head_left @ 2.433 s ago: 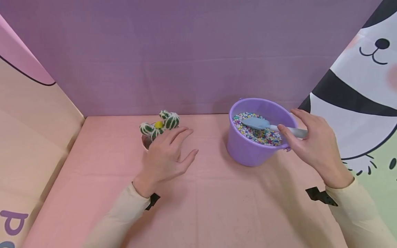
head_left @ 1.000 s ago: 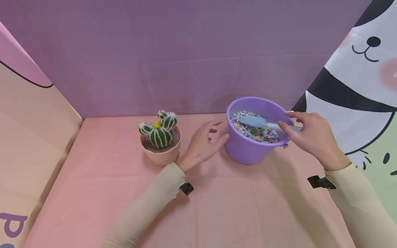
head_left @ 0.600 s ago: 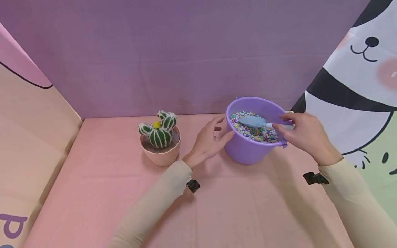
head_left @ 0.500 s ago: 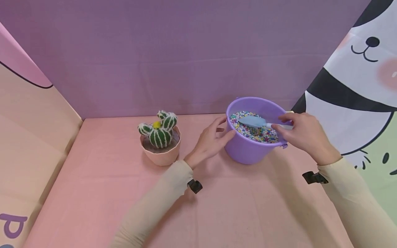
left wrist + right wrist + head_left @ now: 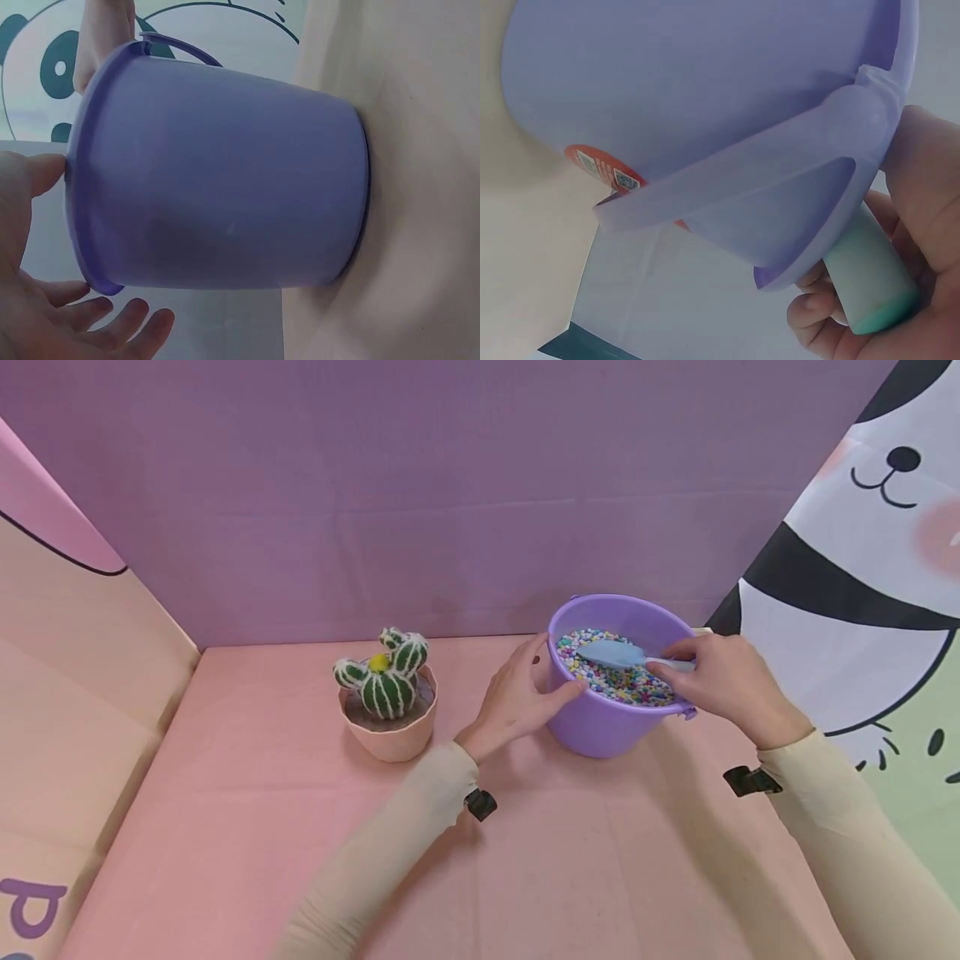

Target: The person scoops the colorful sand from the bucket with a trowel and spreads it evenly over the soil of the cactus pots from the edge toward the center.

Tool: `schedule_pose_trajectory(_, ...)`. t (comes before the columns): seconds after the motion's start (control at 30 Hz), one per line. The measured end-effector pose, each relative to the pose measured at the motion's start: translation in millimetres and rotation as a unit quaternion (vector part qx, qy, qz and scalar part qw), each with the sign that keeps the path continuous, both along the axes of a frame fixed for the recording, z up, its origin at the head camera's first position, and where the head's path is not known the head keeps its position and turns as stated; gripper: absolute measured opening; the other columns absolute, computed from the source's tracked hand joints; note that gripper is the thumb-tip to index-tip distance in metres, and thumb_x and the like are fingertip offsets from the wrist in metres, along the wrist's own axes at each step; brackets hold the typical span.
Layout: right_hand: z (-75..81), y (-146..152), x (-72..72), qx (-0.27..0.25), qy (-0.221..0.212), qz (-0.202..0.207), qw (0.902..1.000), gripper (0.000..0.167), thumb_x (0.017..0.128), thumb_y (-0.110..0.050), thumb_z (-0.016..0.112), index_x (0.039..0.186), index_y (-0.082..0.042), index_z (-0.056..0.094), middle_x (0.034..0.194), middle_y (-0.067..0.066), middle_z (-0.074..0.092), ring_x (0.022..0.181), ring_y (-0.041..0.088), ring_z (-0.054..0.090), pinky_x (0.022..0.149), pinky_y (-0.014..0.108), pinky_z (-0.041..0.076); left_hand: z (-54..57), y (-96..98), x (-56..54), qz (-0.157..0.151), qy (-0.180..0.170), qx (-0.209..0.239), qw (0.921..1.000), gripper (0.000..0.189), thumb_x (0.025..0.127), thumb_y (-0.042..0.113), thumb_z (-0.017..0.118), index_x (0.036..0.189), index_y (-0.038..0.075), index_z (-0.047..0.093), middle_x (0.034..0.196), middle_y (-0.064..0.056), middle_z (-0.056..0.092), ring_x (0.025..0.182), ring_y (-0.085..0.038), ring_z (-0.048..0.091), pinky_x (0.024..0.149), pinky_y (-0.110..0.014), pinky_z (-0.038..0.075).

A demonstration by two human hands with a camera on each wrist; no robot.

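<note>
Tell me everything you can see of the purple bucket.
The purple bucket, smooth and plastic-looking, stands upright on the pink tabletop, partly filled with multicoloured beads. Its handle hangs down outside, crossing an orange sticker. The left hand touches its rim, and a blue scoop, held by the right hand, reaches inside.

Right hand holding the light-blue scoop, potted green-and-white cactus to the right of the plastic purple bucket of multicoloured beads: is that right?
Wrong side: the potted cactus stands to the left of the purple bucket in the head view. The right hand does hold the scoop.
</note>
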State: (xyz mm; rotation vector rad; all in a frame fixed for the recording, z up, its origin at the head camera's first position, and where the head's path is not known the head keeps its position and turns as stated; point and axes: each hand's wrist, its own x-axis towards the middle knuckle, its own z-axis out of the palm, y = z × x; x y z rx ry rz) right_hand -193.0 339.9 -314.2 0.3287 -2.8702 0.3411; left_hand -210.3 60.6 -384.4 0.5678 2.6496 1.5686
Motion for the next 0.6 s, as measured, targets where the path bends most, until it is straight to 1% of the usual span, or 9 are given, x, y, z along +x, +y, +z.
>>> schedule_pose_trajectory(0.1, -0.4, 0, -0.8, 0.008, -0.006, -0.003, 0.9999, 0.031, 0.094, -0.037, 0.079, 0.106, -0.009, 0.085, 0.092, 0.011, 0.082, 0.083, 0.034, 0.074, 0.070, 0.053, 0.056, -1.4, 0.4, -1.4, 0.003, -0.004, 0.006, 1.0000, 0.092, 0.092, 0.057, 0.075, 0.168, 0.022, 0.034, 0.170, -0.001, 0.042, 0.153, -0.027, 0.048, 0.121, -0.057, 0.043)
schedule_pose_trajectory(0.17, -0.2, -1, -0.3, 0.010, -0.006, -0.008, 0.9999, 0.031, 0.094, -0.037, 0.079, 0.107, -0.009, 0.085, 0.094, 0.013, 0.082, 0.086, 0.036, 0.074, 0.070, 0.055, 0.056, -1.4, 0.5, -1.8, 0.003, -0.004, 0.008, 0.9999, 0.092, 0.092, 0.056, 0.075, 0.168, 0.023, 0.035, 0.170, -0.001, 0.043, 0.154, -0.027, 0.047, 0.122, -0.057, 0.043)
schedule_pose_trajectory(0.23, 0.7, -3, 1.1, 0.010, -0.003, -0.016, 0.9998, 0.031, 0.093, -0.036, 0.080, 0.108, -0.009, 0.085, 0.098, 0.016, 0.081, 0.087, 0.039, 0.074, 0.067, 0.055, 0.055, -0.4, 0.4, -2.3, 0.003, 0.000, 0.010, 0.9999, 0.092, 0.091, 0.056, 0.076, 0.167, 0.022, 0.036, 0.170, -0.001, 0.043, 0.155, -0.026, 0.046, 0.123, -0.056, 0.041)
schedule_pose_trajectory(0.4, 5.3, -5, 5.1, 0.010, 0.004, -0.045, 0.9990, 0.033, 0.090, -0.038, 0.082, 0.110, -0.012, 0.085, 0.105, 0.021, 0.080, 0.084, 0.044, 0.072, 0.057, 0.050, 0.050, 4.8, 0.0, -4.4, -0.003, 0.020, -0.001, 0.9998, 0.092, 0.090, 0.054, 0.078, 0.166, 0.018, 0.039, 0.171, -0.002, 0.041, 0.158, -0.026, 0.041, 0.127, -0.054, 0.038)
schedule_pose_trajectory(0.53, 10.0, -3, 8.9, 0.001, 0.000, -0.058, 0.9983, 0.036, 0.089, -0.041, 0.083, 0.113, -0.014, 0.085, 0.109, 0.020, 0.080, 0.085, 0.046, 0.071, 0.055, 0.047, 0.049, 6.3, -0.7, -5.4, -0.006, 0.023, -0.008, 0.9997, 0.093, 0.089, 0.054, 0.079, 0.166, 0.017, 0.040, 0.172, -0.001, 0.040, 0.158, -0.026, 0.040, 0.127, -0.055, 0.037)
schedule_pose_trajectory(0.6, 11.8, -2, 10.7, -0.002, 0.001, -0.059, 0.9983, 0.038, 0.089, -0.042, 0.083, 0.113, -0.014, 0.085, 0.105, 0.019, 0.081, 0.086, 0.046, 0.071, 0.055, 0.046, 0.048, 6.5, -0.6, -5.7, -0.004, 0.025, -0.012, 0.9996, 0.093, 0.089, 0.055, 0.079, 0.165, 0.018, 0.041, 0.171, 0.000, 0.041, 0.158, -0.027, 0.041, 0.126, -0.057, 0.037)
